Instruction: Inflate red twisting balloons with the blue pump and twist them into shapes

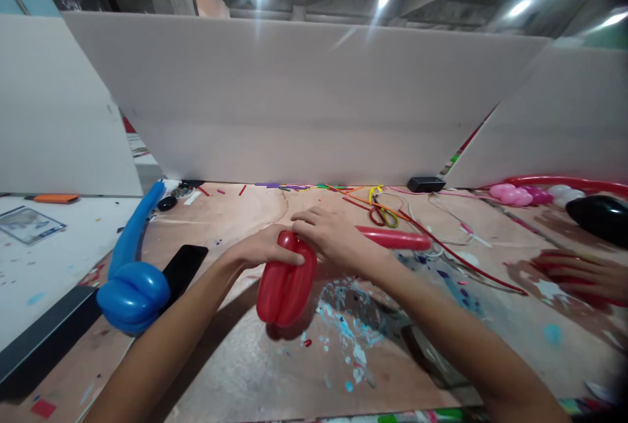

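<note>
A red modelling balloon [287,289], folded into plump lobes side by side, hangs just over the table in the middle of the view. My left hand [267,246] grips its upper end, thumb lying across the front. Close beside it, my right hand [326,230] has its fingers closed about the top of the same balloon; the fingertips are partly hidden. A long straight red balloon length [400,238] runs out to the right from behind my right hand; whether it joins the lobes is hidden.
A blue twisted balloon [132,295] lies left, beside a black phone [189,266]. Behind are scissors [383,214], uninflated balloons [289,186] and a small black box [426,184] before white boards [314,102]. At right, another person's hand [589,276] touches something red near a black balloon [598,219].
</note>
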Motion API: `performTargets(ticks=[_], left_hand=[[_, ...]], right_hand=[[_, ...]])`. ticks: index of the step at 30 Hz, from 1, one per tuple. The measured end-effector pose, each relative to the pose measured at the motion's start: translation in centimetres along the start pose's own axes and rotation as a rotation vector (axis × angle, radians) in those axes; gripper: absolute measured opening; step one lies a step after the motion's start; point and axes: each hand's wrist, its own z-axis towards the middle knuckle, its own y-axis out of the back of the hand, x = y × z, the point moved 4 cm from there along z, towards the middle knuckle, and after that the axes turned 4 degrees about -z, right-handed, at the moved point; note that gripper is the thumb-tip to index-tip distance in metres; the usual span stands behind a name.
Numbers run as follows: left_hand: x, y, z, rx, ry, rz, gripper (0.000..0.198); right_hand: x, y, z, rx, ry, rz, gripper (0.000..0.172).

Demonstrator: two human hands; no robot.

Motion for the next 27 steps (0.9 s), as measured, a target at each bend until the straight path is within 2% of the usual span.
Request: performTargets(ticks=[5, 10, 13, 15, 18, 20, 22, 25, 27], left_hand=[[-1.1, -0.1, -0.6, -0.095, -0.035, 0.374, 0.032], [-3.0, 0.3, -2.3, -0.456, -0.21, 0.883, 0.026], [-4.2, -0.1, -2.8, -0.587, -0.325, 1.178, 0.025], [-4.9, -0.2, -3.1, -0.732, -0.439, 1.309, 0.033], [-5.3, -0.1, -3.6, -0.997, -0.612, 1.356, 0.043], [-5.1, -0.1, -3.7, -1.078, -0.685, 1.335, 0.05], [-4.7, -0.2, -3.6, -1.03, -0.786, 1.3, 0.055], [-4.5, -1.1, -3.6, -0.739, -0.964, 1.177, 0.04], [-4.6, -1.5, -3.8, -0.613, -0.966, 1.017, 0.024]], right_hand=[[0.4, 0.3, 0.2, 0.08, -0.009, 0.051, 0.025], [0.3, 1.0, 1.2, 0.089, -0.145, 0.161, 0.013], [-0.5, 1.6, 2.3, 0.029, -0.254, 0.281, 0.012], [-1.1, 2.0, 3.0, -0.026, -0.337, 0.467, 0.014], [-1.4, 1.9, 3.4, -0.086, -0.495, 0.935, 0.014], [-1.3, 1.8, 3.3, -0.186, -0.567, 1.09, 0.016], [-1.3, 1.9, 2.7, -0.382, -0.58, 1.031, 0.019], [-1.8, 2.0, 1.2, -0.691, -0.565, 0.898, 0.019], [-2.5, 1.6, 0.2, -0.805, -0.596, 0.911, 0.018]])
